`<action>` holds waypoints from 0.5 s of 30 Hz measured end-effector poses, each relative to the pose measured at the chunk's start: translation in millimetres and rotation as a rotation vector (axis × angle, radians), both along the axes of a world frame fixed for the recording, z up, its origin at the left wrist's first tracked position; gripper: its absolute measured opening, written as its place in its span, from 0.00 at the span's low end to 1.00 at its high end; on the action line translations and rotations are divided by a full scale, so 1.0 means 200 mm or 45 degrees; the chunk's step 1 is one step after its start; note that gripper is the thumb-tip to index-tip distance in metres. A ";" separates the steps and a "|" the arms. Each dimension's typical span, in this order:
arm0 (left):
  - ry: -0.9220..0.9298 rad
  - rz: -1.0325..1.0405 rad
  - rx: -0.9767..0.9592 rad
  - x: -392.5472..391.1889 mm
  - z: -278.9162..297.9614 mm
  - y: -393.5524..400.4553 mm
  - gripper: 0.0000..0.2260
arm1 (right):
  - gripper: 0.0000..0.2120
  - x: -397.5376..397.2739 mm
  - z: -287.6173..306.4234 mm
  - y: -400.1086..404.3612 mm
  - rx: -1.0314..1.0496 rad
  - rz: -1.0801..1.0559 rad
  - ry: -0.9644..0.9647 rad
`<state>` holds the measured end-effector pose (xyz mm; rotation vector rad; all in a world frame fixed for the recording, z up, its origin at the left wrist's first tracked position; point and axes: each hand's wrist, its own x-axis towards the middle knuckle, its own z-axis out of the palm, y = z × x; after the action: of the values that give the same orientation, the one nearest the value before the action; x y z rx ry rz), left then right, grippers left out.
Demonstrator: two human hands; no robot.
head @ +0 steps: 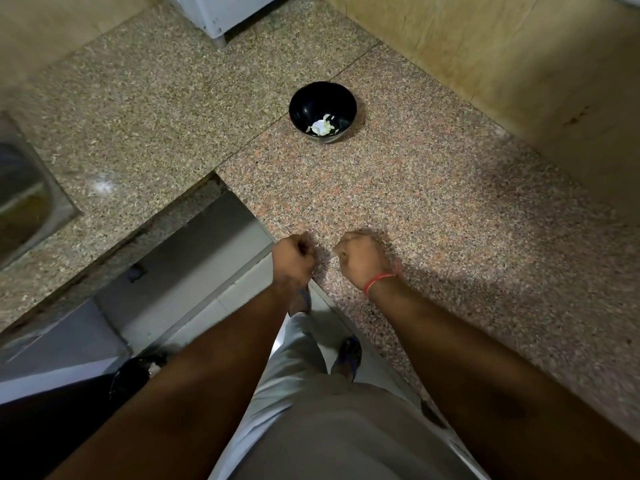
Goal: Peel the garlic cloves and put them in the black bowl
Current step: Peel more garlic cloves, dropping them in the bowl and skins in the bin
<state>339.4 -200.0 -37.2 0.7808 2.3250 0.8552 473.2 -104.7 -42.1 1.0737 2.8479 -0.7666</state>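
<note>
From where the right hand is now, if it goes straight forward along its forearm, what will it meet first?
Probably nothing: the right hand points up-left over bare speckled granite countertop; the round black bowl lies further on, roughly in line, though depth is unclear.

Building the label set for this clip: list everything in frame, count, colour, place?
black bowl: 1, black, far on the counter.
garlic pieces: several, pale white, in the bowl's bottom.
counter: 1, speckled pink-beige granite, L-shaped.
sink: 1, steel, left edge, partly in view.
white appliance: 1, top edge, only a corner visible.
red thread: 1, on the right wrist.
left hand: 1, fingers curled, contents hidden.
right hand: 1, fingers curled, contents hidden.
</note>
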 end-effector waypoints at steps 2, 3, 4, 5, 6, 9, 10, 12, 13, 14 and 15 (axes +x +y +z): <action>0.011 0.045 -0.006 0.01 -0.01 -0.02 0.12 | 0.14 0.00 -0.01 0.01 -0.042 -0.183 0.115; 0.007 0.071 -0.005 0.01 -0.02 -0.02 0.11 | 0.15 -0.01 -0.02 0.02 -0.054 -0.257 0.169; 0.001 0.097 -0.007 0.02 -0.02 -0.02 0.10 | 0.17 -0.03 -0.03 0.03 -0.058 -0.295 0.184; -0.006 0.123 -0.006 0.02 -0.03 -0.02 0.08 | 0.19 -0.05 -0.03 0.04 -0.046 -0.282 0.166; -0.011 0.148 -0.005 0.03 -0.04 -0.02 0.07 | 0.20 -0.08 -0.04 0.04 -0.032 -0.220 0.149; -0.039 0.232 0.030 0.04 -0.05 -0.03 0.06 | 0.18 -0.13 -0.04 0.00 -0.057 0.035 0.090; -0.053 0.253 0.041 0.05 -0.05 -0.04 0.06 | 0.17 -0.12 -0.02 -0.03 -0.033 0.110 0.064; -0.047 0.276 0.070 0.07 -0.06 -0.07 0.06 | 0.15 -0.07 0.00 -0.08 0.047 0.238 0.028; -0.045 0.281 0.087 0.07 -0.06 -0.09 0.06 | 0.15 -0.04 0.01 -0.09 0.075 0.287 0.025; -0.040 0.272 0.101 0.08 -0.05 -0.10 0.06 | 0.16 -0.01 0.02 -0.11 0.101 0.326 0.023; -0.034 0.260 0.107 0.09 -0.05 -0.10 0.06 | 0.19 0.01 0.01 -0.11 0.113 0.341 0.014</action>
<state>356.8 -220.9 -46.8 0.5680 2.3872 1.0505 476.1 -127.2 -39.1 0.6732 2.9734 -0.6334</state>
